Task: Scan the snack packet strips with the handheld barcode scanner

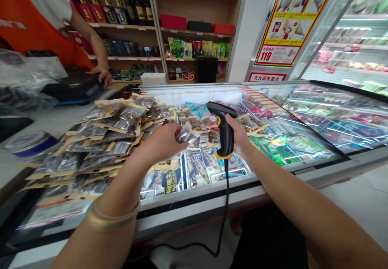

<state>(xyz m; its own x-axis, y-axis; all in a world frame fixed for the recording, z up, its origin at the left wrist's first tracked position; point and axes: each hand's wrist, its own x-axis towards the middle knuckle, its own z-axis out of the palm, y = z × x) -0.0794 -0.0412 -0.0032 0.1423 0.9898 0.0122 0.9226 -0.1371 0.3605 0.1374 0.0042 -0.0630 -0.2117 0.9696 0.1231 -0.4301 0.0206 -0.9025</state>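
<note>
My right hand [238, 134] is closed round the grip of a black and yellow barcode scanner [226, 133], its head tilted up and to the left. A black cable runs down from the handle. To the left of it, my left hand [165, 141] pinches a small clear packet with dark contents [186, 134]; its label is too blurred to read. Beside that hand, a large heap of similar packets with tan top edges [112, 135] covers the left part of the freezer's glass top. A few more such packets [250, 122] lie beyond the scanner.
Under the glass of the chest freezer [273, 186] are colourful frozen food bags [200, 166]. At left, a co-worker's hand [104, 76] rests by a black device [74, 89] on the counter. A roll of tape [30, 142] lies near the heap. Stocked shelves [197, 32] stand behind.
</note>
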